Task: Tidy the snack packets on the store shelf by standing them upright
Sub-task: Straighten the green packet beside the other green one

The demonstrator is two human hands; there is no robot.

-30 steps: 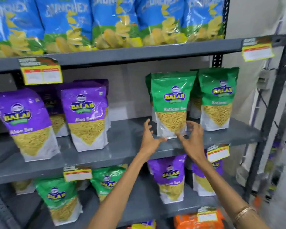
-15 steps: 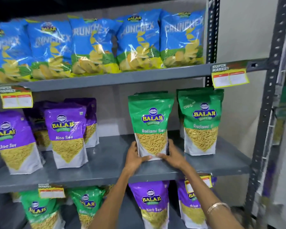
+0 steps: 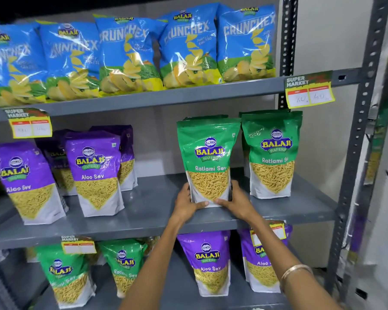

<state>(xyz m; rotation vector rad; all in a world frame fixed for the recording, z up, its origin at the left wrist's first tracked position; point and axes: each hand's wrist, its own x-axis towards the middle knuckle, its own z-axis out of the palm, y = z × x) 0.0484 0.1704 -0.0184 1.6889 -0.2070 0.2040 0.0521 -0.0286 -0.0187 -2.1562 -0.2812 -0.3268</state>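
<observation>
Shelf [image 3: 143, 211] view closer, packet [image 3: 207, 162] centered.

I face a grey metal shelf rack [image 3: 157, 206] with a perforated upright [image 3: 365, 108]; a pale wall [image 3: 327, 41] fills the upper right of the frame.

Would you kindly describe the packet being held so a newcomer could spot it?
Look at the middle shelf, right half. Two green Ratlami Sev packets stand there; it is the left green packet. Unlike its neighbour, it has the left hand and right hand gripping its base.
</observation>
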